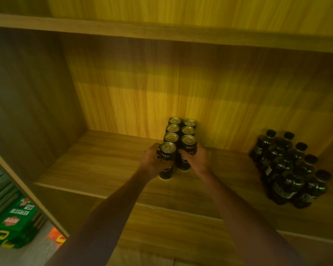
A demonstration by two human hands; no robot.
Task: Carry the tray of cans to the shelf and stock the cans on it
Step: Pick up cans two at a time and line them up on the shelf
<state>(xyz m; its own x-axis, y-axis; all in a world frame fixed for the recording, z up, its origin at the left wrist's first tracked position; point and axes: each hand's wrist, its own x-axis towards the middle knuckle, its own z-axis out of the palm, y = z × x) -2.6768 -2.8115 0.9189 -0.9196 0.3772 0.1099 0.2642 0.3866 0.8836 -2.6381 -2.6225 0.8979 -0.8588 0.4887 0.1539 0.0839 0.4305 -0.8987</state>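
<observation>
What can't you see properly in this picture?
- Head view: the tray is not in the frame at all.
- The words on the cans are too small and dim to read.
- The left hand and right hand cover the front cans' sides.
- The bottles blur together in the dark.
- The green boxes are cut off by the left edge.

Wooden shelf (pixel 96 169) with stacked cans (pixel 181 131), dark bottles (pixel 288 169).

A shop: wooden shelf (pixel 104 162) stocked with rows of cans (pixel 181 131) and bottles (pixel 288 169), green cartons (pixel 15 221) on the floor.
</observation>
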